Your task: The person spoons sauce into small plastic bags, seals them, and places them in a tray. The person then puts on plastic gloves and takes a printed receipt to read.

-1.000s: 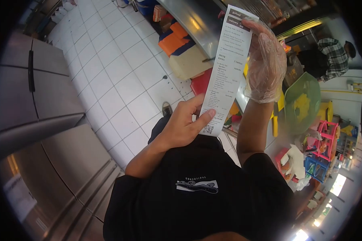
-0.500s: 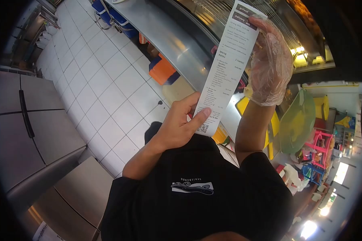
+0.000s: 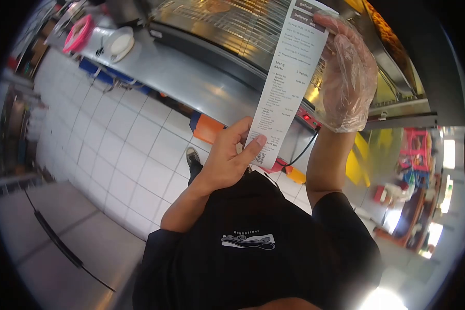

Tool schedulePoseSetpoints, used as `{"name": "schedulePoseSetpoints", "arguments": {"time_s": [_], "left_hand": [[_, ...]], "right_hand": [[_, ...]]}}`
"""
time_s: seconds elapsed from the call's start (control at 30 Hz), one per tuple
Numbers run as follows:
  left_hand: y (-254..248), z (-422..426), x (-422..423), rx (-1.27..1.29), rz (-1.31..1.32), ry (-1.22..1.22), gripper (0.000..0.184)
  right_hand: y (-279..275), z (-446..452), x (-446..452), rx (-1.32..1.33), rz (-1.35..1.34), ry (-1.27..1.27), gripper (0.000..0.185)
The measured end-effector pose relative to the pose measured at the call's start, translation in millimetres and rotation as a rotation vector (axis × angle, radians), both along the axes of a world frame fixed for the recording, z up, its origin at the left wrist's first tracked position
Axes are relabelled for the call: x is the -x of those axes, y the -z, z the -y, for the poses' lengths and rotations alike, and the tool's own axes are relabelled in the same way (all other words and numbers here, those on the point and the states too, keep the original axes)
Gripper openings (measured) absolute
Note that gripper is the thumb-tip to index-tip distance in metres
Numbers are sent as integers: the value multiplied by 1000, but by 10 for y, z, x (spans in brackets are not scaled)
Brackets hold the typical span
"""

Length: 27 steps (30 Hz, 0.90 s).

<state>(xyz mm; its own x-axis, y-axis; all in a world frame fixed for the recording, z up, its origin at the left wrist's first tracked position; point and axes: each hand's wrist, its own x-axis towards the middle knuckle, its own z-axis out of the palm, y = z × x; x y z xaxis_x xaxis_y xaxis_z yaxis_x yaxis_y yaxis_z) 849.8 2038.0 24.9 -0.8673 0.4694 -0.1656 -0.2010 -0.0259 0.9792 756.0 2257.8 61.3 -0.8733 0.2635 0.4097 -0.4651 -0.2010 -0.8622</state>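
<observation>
A long printed receipt (image 3: 287,85) is stretched between my two hands, its text facing me. My left hand (image 3: 228,157), bare, pinches the lower end near the QR code, with the thumb on top. Around my right hand (image 3: 346,72) is a clear plastic glove; its fingers grip the upper right edge beside the dark "Delivery" band. Behind the paper lies a steel counter (image 3: 206,77), and past it a lit display case (image 3: 206,31) with wire racks.
A pink basket (image 3: 78,33) and a white plate (image 3: 121,45) stand on the counter's far left. Steel refrigerator doors (image 3: 77,227) are at lower left, beside white floor tiles (image 3: 108,170). A black cable (image 3: 302,152) hangs below the counter.
The view has swung, bringing more of the counter, the display case, the pink basket and the plate into sight. Both hands keep hold of the receipt. The person in the checked shirt is out of view.
</observation>
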Motion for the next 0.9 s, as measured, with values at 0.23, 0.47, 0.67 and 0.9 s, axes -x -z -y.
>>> {"name": "schedulePoseSetpoints", "arguments": {"time_s": [0.23, 0.47, 0.67, 0.9], "left_hand": [[-51, 422, 689, -147, 32, 189, 21], [57, 363, 1065, -107, -137, 335, 13], [161, 41, 1316, 7, -242, 369, 14], [220, -534, 1614, 85, -460, 312, 20]], "right_hand": [[-391, 410, 153, -129, 11, 252, 40], [-294, 150, 281, -96, 15, 327, 43], [-163, -232, 289, -87, -24, 382, 44], [-769, -293, 290, -54, 98, 485, 31]]}}
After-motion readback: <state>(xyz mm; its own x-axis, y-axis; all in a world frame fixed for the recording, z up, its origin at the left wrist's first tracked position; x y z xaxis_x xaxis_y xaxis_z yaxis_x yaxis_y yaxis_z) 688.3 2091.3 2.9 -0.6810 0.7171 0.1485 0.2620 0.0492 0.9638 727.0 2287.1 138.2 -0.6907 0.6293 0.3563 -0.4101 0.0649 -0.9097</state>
